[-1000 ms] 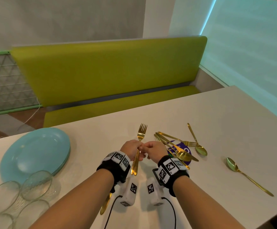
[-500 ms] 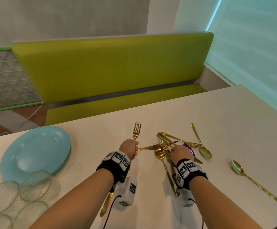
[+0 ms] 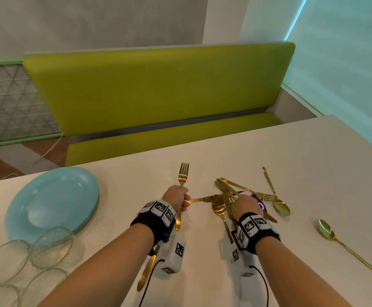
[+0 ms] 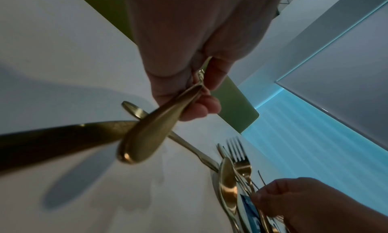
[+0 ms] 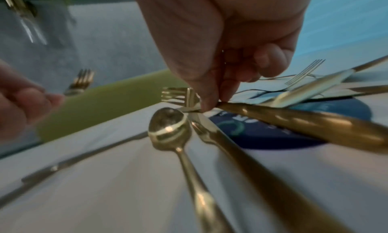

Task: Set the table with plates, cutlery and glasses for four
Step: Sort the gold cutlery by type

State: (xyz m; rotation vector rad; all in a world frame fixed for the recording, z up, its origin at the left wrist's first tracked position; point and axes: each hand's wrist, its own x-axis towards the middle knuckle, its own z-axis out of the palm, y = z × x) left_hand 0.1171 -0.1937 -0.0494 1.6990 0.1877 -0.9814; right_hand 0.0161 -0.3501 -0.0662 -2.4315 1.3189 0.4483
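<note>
My left hand (image 3: 184,199) grips a gold fork (image 3: 183,171) by its handle, tines pointing away; the left wrist view shows the fingers (image 4: 201,104) curled round that handle (image 4: 147,137). A second gold piece (image 3: 146,273) runs back under that wrist; I cannot tell whether it is held. My right hand (image 3: 239,201) is down on the pile of gold cutlery (image 3: 227,187). In the right wrist view its fingertips (image 5: 206,104) pinch a thick gold handle (image 5: 315,123) beside a spoon (image 5: 168,125). Stacked teal plates (image 3: 52,202) and several glasses (image 3: 50,247) stand at the left.
A gold knife (image 3: 200,199) lies between my hands. The pile rests on a dark blue round mat (image 3: 261,204). One spoon (image 3: 281,207) lies right of the pile, another (image 3: 327,231) further right. A green bench (image 3: 158,89) runs behind the white table (image 3: 313,162).
My hands were together at the fork. My right hand has left it and moved right onto the cutlery pile, pinching a handle there. The left hand still grips the fork.
</note>
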